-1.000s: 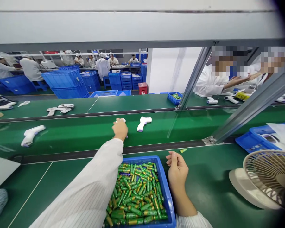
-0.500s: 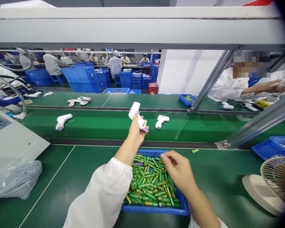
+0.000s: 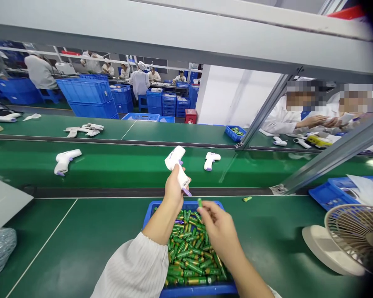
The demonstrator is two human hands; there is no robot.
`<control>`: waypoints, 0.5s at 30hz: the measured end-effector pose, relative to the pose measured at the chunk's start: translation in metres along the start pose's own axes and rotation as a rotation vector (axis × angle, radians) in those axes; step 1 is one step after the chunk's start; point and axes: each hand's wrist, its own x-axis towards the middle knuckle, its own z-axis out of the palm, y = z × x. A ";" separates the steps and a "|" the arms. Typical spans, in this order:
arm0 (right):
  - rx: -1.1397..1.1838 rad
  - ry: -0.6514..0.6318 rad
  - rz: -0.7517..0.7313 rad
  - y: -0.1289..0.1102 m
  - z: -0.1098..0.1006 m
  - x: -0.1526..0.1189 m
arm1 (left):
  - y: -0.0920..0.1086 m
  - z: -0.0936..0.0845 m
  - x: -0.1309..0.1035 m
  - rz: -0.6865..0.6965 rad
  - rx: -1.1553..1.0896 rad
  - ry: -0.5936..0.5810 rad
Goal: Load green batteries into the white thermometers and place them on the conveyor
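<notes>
White plastic forms the pistol-shaped device (image 3: pixel 174 158) at frame centre, clasped in the left grip (image 3: pixel 174 186); lower and rightward, the right grip (image 3: pixel 219 225) pinches a green battery (image 3: pixel 199 202) near the upper edge of the blue bin (image 3: pixel 199 290). Bench (image 3: pixel 267 244) room opens rightward to the fan (image 3: pixel 356 236).

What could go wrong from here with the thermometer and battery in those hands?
The green battery might slip: one end sticks up from the right hand, near the blue bin. The purple flap juts out from the infrared thermometer in the left hand, so it might get knocked. The loose battery on the bench could roll away.
</notes>
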 end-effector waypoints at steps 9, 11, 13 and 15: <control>0.461 0.023 0.188 0.000 -0.015 0.010 | -0.027 0.016 -0.018 -0.120 0.142 -0.161; 0.460 0.016 0.205 0.001 -0.015 0.010 | -0.026 0.015 -0.017 -0.090 0.154 -0.143; 0.457 0.016 0.209 0.001 -0.015 0.010 | -0.024 0.014 -0.015 -0.084 0.170 -0.134; 0.455 0.017 0.212 0.002 -0.015 0.010 | -0.024 0.013 -0.014 -0.071 0.202 -0.150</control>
